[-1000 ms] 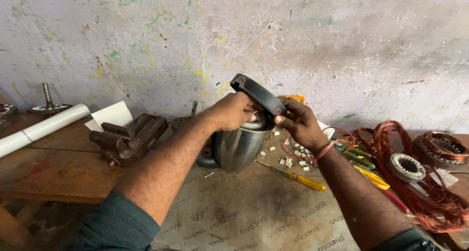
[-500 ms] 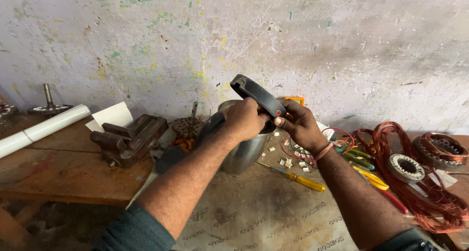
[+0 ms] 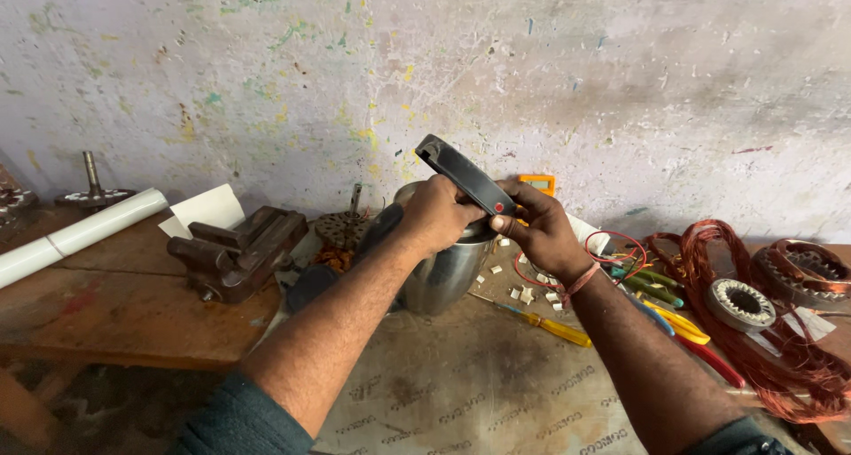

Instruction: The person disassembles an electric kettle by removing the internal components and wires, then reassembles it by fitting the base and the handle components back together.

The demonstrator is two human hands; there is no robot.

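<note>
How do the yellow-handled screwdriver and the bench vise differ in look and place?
The yellow-handled screwdriver is slim and bright, lying flat to the right of the steel pot; the bench vise is bulky, rusty brown, and sits to the pot's left. The screwdriver lies on the printed sheet, the vise on the bare wooden bench. Neither is touched by a hand.

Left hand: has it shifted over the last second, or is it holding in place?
No, hardly at all. The left hand stays on top of the steel jar, gripping the black handle, in line with the orange meter by the wall as before.
</note>
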